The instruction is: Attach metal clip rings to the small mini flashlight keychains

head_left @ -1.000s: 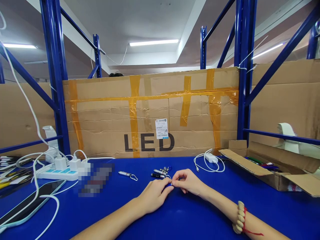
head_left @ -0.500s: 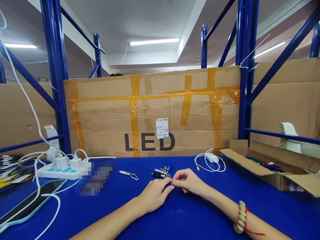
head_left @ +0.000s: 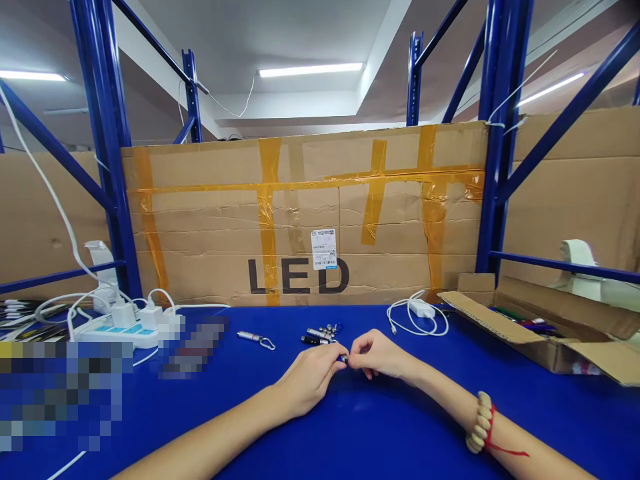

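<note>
My left hand [head_left: 311, 378] is closed, thumb and index finger pinching a small shiny metal piece [head_left: 344, 359]. At the piece's other side, the fingertips of my right hand [head_left: 379, 355] are pinched together and touch it; its exact kind is too small to tell. Just beyond my left fingers lies a black cylinder with a silver end [head_left: 314, 340], partly covered by that hand. Behind it are a slim silver cylinder [head_left: 316, 333] and several tiny round metal parts [head_left: 330, 329]. Farther left rests a silver keychain flashlight [head_left: 255, 339] with a carabiner clip.
A coiled white cable with an adapter [head_left: 423, 308] lies at the back right, beside an open cardboard box [head_left: 545, 350] holding pens. At left stands a white power strip [head_left: 120, 333] with plugs and cables. A large cardboard sheet [head_left: 215, 233] closes off the back.
The metal piece shows more plainly between my fingertips now. My hands stay close together, with the left fingers slightly raised. The view has tilted a little downward.
</note>
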Demonstrator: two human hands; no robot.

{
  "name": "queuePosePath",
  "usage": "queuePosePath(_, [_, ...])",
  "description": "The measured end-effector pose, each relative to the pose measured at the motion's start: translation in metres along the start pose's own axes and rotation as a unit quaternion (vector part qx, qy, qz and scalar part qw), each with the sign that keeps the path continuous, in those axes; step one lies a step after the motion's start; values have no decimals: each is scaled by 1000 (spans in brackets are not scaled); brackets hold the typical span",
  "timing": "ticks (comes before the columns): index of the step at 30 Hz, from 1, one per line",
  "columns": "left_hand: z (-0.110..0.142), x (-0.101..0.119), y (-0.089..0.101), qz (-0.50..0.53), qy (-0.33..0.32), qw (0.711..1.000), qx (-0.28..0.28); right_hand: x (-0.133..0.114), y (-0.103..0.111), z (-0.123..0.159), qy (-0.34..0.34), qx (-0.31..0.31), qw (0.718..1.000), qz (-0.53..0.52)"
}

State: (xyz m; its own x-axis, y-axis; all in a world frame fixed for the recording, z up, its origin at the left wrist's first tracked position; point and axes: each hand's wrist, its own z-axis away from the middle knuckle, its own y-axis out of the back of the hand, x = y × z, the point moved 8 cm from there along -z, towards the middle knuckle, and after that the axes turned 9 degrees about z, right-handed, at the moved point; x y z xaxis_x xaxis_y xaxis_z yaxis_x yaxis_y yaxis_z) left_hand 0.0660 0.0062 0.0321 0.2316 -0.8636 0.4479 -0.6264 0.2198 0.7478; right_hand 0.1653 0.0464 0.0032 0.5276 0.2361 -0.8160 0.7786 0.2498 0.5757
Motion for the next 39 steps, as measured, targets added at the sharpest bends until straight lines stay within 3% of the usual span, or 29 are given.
queuePosePath(12, [1,-1,-2,40,16,999,2,1,-5,1,0,-36,999,-30])
queuePosePath(22, [2,-6,0,19,33,999,19,14,-7,4,-106,1,993,-52])
queuePosePath(30, [2,-2,0,-4,5,1000,14,11,-10,11,-137,13,987,-78])
queuePosePath(35, [0,-2,1,2,28,999,23,10,-7,9,-126,22,989,-68])
queuePosePath(39, [-1,-7,2,5,26,999,40,5,5,0,-56,75,995,23])
